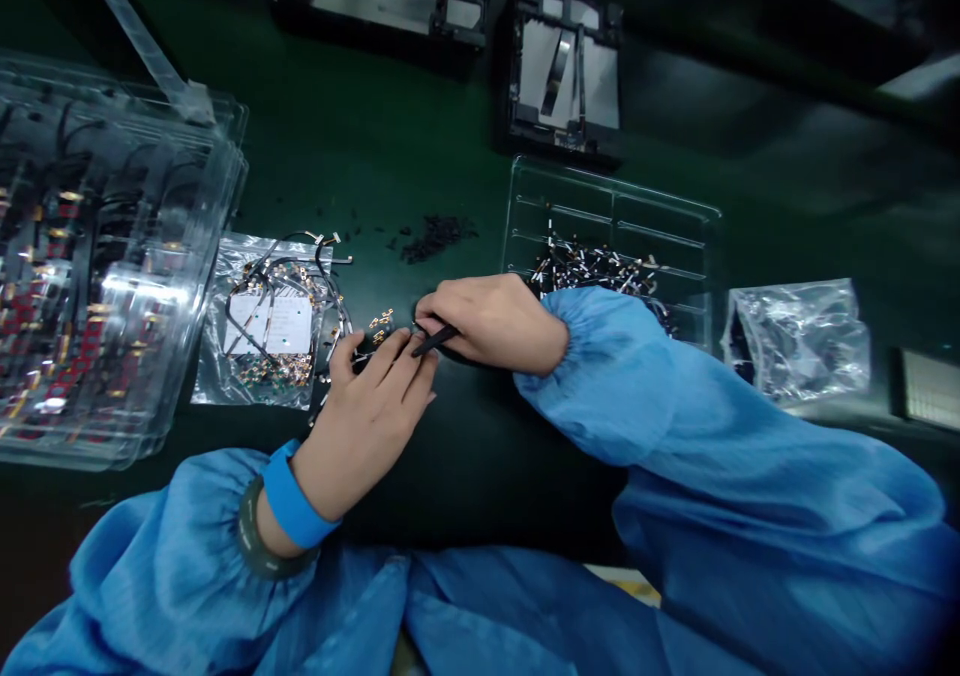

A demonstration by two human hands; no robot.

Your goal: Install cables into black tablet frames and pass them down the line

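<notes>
Pinched in the right hand (pixel 491 318) is a pair of black tweezers (pixel 433 340), with the tips pointing to 9 o'clock, toward the left hand (pixel 367 406). The right fingers are closed around the tweezers. The left hand lies flat on the dark mat (pixel 465 456), fingers straight and together, pressing on a small dark part (pixel 365 344) under the fingertips; it grips nothing, it only holds the part down. Whether the tweezer tips touch this part, I cannot tell. Just beside the left fingertips, at 12 o'clock of them, lie a few small gold pieces (pixel 381 322).

At 9 o'clock from the hands is a clear bag (pixel 259 321) with thin black cables and a white label on it. Further at 9 o'clock stands a stack of clear trays (pixel 105 256) with red and gold parts inside. At 1 o'clock from the right hand is a clear tray (pixel 611 226) with many small connectors. At 3 o'clock lies a crumpled bag (pixel 799 341). At 12 o'clock, well apart, are two black frames (pixel 566 71). Both arms wear blue sleeves (pixel 675 406), and the left wrist has a blue band (pixel 294 501).
</notes>
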